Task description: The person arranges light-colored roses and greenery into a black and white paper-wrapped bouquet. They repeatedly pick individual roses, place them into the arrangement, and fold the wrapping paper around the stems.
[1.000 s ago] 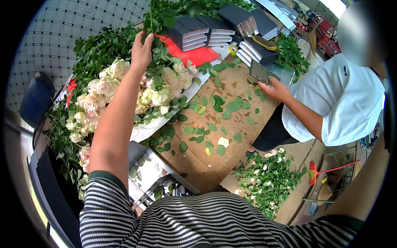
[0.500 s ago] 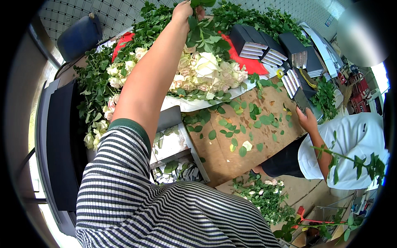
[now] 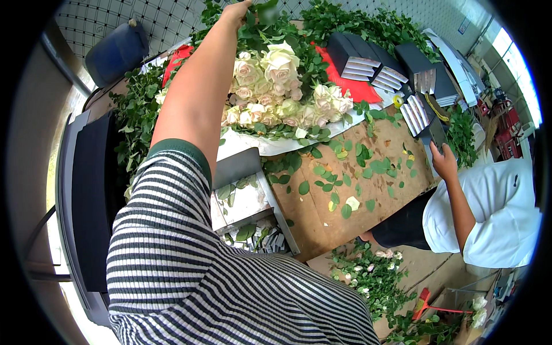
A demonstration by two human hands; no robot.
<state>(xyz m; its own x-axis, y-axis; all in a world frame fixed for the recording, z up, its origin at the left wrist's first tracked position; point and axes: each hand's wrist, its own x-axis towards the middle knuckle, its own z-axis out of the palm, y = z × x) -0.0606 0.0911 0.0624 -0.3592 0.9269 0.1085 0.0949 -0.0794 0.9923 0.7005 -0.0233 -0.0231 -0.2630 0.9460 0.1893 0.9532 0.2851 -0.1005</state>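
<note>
Though ruffled, round cream roses (image 3: 282, 64); left hand (image 3: 235, 11) beside dense leaves (image 3: 254, 35)

Roses (image 3: 282, 66) are lying along the table's (image 3: 307, 227) far left side, the left hand (image 3: 234, 11) reaching out beyond them. Card stacks (image 3: 351, 52) are resting to their right, near the far edge. Loose leaves (image 3: 379, 167) are lying in front of those stacks. A person (image 3: 494, 213) is standing at the right; more roses (image 3: 368, 276) are lying on the floor (image 3: 428, 265) between that person and the wearer, a broom (image 3: 422, 302) just right.
</note>
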